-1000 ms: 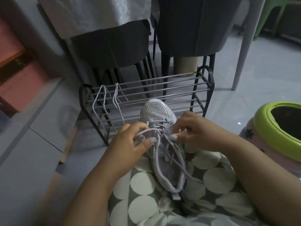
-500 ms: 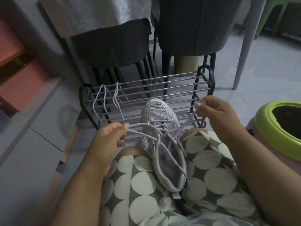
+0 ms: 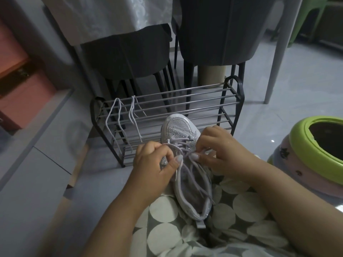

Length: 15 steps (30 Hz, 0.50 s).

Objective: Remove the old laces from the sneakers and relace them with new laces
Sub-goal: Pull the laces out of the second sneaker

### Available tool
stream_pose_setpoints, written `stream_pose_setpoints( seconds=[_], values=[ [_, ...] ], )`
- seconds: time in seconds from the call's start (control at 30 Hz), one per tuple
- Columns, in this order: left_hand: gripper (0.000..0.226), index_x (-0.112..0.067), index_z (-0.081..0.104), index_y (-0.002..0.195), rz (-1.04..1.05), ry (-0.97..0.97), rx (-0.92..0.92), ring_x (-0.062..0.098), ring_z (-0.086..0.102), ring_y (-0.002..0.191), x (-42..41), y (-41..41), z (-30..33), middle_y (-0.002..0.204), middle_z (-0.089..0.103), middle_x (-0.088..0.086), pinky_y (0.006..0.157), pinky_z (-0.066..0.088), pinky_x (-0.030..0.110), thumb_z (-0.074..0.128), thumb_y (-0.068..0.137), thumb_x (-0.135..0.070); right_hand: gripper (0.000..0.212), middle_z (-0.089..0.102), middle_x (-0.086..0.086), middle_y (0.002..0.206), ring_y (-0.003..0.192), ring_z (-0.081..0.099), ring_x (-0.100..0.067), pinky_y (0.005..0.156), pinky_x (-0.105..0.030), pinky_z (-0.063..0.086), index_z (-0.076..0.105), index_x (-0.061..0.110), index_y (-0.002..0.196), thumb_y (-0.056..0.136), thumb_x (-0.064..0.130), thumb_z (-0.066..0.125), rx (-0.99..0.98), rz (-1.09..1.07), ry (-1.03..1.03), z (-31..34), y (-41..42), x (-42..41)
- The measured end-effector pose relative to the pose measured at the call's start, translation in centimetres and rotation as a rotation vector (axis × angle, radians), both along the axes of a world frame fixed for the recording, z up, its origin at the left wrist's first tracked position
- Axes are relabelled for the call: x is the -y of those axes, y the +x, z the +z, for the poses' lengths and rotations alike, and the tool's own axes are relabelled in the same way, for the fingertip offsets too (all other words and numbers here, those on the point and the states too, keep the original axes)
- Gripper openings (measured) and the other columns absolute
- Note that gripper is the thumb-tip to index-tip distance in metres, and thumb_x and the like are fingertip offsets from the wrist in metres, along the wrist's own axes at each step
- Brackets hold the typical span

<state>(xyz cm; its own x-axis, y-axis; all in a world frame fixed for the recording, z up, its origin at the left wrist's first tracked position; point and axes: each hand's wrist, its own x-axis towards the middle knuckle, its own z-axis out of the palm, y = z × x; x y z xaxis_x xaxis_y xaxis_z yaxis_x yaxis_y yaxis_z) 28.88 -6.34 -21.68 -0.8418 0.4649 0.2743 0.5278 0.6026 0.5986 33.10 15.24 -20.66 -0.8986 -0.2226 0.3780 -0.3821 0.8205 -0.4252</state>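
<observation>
Behind the sneaker [image 3: 182, 145], wire rack [image 3: 230, 101] draped with laces [image 3: 118, 119], chairs [image 3: 130, 58] beyond

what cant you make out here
Head view only:
- Which eyelets the lace runs through: the left hand and right hand cover the sneaker's middle.
- Second sneaker: not in frame.
- Whether the laces on the rack are old or new.
</observation>
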Motion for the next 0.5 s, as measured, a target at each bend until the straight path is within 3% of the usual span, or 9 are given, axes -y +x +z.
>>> stream_pose_setpoints(
  seconds=[0.13,0.2,0.27,0.33,0.4,0.5],
  values=[
    [0.035,-0.032,0.047,0.066,-0.056,0.1,0.048,0.01,0.045,0.096,-0.1,-0.2,-0.1,0.086,0.05,-0.016,0.084,0.032,0.012,0.043,0.082,-0.062,0.024,0.05,0.014,0.081,0.08,0.048,-0.01,0.07,-0.027,0.042,0.052,0.029,0.072,0.084,0.049,0.053,-0.002,-0.01,-0.239,0.2,0.0,0.4],
    [0.037,-0.026,0.052,0.068,-0.031,0.276,0.166,0.012,0.053,0.086,-0.2,0.0,0.2,0.084,0.055,-0.008,0.081,0.043,0.024,0.052,0.087,-0.059,0.027,0.055,0.009,0.075,0.072,0.052,-0.011,0.065,-0.029,0.046,0.053,0.028,0.071,0.084,0.051,0.058,0.056,-0.068,-0.428,0.5,0.1,0.7],
    [0.038,-0.02,0.059,0.074,0.039,0.494,0.351,0.016,0.055,0.076,-0.3,0.2,0.6,0.084,0.06,0.015,0.077,0.05,0.04,0.056,0.086,-0.056,0.029,0.062,0.0,0.071,0.065,0.058,-0.014,0.058,-0.031,0.049,0.059,0.017,0.075,0.081,0.046,0.058,0.138,-0.117,-0.666,1.0,0.2,1.0],
    [0.035,-0.022,0.065,0.073,0.081,0.701,0.494,0.022,0.058,0.077,-0.5,0.5,1.2,0.079,0.065,0.013,0.079,0.051,0.05,0.055,0.089,-0.051,0.026,0.067,-0.001,0.07,0.064,0.064,-0.012,0.057,-0.024,0.049,0.055,0.007,0.077,0.086,0.031,0.055,0.195,-0.114,-0.893,1.2,0.2,1.2],
    [0.032,-0.018,0.061,0.072,0.048,0.897,0.591,0.027,0.06,0.075,-0.9,0.7,1.6,0.069,0.066,0.006,0.079,0.05,0.046,0.05,0.093,-0.04,0.022,0.068,-0.005,0.068,0.065,0.066,-0.018,0.058,-0.023,0.051,0.048,0.002,0.079,0.09,0.022,0.05,0.252,-0.036,-1.105,1.3,0.3,1.5],
    [0.026,-0.009,0.046,0.074,-0.007,1.082,0.693,0.02,0.059,0.058,-1.5,0.9,2.1,0.058,0.055,0.005,0.069,0.057,0.036,0.046,0.088,-0.031,0.021,0.061,-0.011,0.061,0.057,0.062,-0.025,0.056,-0.028,0.051,0.044,0.006,0.079,0.087,0.025,0.049,0.325,0.059,-1.305,1.1,0.2,2.2]
  ],
)
